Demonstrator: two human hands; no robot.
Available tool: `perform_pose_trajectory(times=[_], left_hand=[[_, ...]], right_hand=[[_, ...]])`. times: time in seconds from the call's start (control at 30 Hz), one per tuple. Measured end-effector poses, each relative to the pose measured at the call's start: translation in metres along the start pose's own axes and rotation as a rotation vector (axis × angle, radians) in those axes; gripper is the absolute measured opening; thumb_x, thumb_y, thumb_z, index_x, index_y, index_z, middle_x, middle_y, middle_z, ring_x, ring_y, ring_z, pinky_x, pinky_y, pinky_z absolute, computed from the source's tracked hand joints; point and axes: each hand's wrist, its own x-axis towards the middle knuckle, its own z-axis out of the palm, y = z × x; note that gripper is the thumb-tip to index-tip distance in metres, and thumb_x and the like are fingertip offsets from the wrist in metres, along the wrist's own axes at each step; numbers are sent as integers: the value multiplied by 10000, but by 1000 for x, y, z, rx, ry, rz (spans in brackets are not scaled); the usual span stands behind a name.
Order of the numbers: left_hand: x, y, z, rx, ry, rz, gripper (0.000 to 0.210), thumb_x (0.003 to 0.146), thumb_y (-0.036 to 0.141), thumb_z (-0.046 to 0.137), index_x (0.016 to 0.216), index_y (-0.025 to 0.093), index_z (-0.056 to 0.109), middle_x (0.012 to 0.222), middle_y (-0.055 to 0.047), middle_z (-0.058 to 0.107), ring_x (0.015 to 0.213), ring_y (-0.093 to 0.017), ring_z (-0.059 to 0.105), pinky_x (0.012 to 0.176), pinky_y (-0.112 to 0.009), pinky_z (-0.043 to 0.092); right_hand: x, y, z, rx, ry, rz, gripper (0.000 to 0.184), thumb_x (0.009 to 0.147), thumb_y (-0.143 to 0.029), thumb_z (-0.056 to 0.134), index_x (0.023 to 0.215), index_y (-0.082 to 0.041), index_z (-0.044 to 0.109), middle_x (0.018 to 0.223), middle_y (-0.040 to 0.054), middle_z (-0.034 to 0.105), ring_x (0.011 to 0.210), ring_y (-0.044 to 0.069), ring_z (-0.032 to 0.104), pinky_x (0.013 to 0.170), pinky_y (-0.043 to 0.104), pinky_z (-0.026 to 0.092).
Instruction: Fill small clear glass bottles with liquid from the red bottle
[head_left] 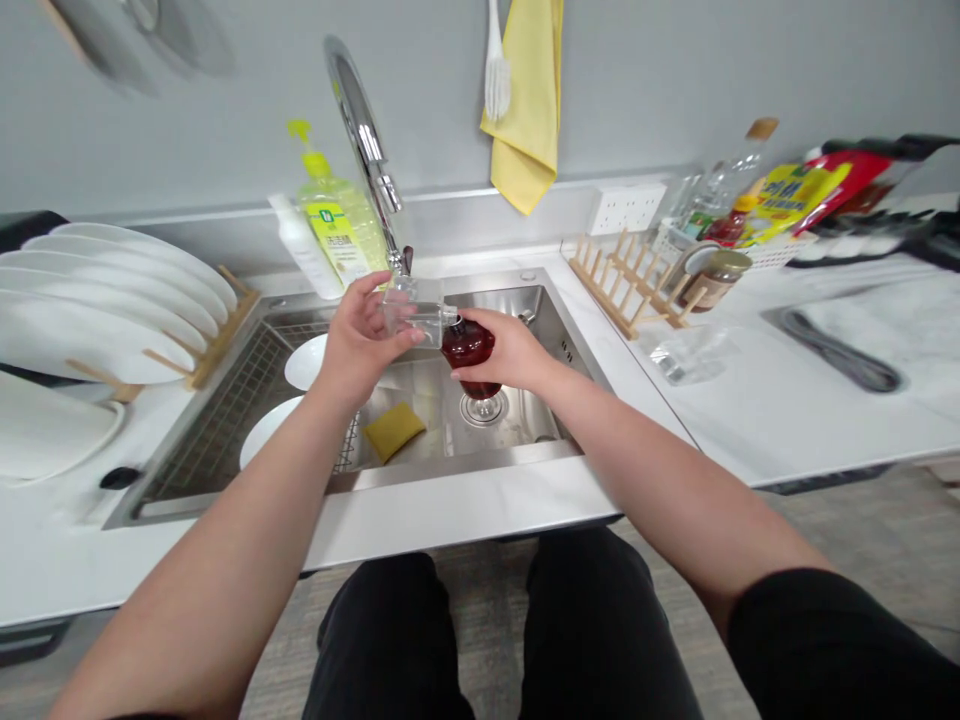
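Over the sink (pixel 517 452), my left hand (pixel 367 335) is closed around a clear, see-through container (pixel 417 312), fingers on its far side and thumb on its near side. My right hand (pixel 510 348) grips a dark red, rounded bottle (pixel 469 345) with a narrow neck. The bottle's neck is right beside the container's right end; whether they touch I cannot tell. Below the bottle is the sink drain (pixel 484 410). A yellow sponge (pixel 394 432) lies in the sink between my forearms.
White bowls (pixel 306 362) sit on a wire rack in the sink's left side. The faucet (pixel 367 140) rises behind my left hand, beside a yellow-green pump bottle (pixel 337 215). Left stand white plates (pixel 112 300) in a rack; right, a wooden rack (pixel 630 280) and a jar (pixel 716 278).
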Motion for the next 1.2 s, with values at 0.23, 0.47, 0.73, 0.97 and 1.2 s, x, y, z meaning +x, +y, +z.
perform_pose_trajectory(times=[0.23,0.47,0.73,0.97,1.2], left_hand=[[-7,-7,-5,-72,-48,-26,970,699,390,1131,1524,354,622,1350,-63,748,1202,-289,827,1030,-443,717],[-15,-5,4,-388,-27,-197,747,781,442,1064,1337,360,572,1330,-26,752,1182,-278,829,1125,-533,664],[-15,15,-9,-552,6,-245,861,723,412,1048,1470,361,624,1409,-96,771,1225,-339,825,1146,-588,637],[-23,7,-4,-598,74,-253,800,645,297,1053,1362,284,700,1330,-84,773,1201,-296,806,1165,-521,602],[-56,22,4,-374,235,-235,781,556,340,1100,1193,258,655,1122,-30,778,1031,-237,780,965,-391,614]], right_hand=[[-2,2,1,-6,-37,-12,931,650,-512,1081,1478,-220,769,1446,151,819,1296,416,797,1202,610,601],[-6,-11,-2,120,-23,40,972,653,-597,1070,1495,-242,741,1490,134,798,1320,399,786,1225,595,588],[-13,-64,-21,222,175,122,1080,648,-701,1064,1555,-269,667,1483,139,770,1352,409,752,1238,639,579],[-75,-105,-72,182,319,195,1038,641,-653,1083,1507,-244,681,1496,156,754,1382,420,741,1263,649,564],[-167,-90,-146,-12,427,363,971,662,-557,1065,1500,-243,687,1429,143,791,1291,400,783,1210,638,605]])
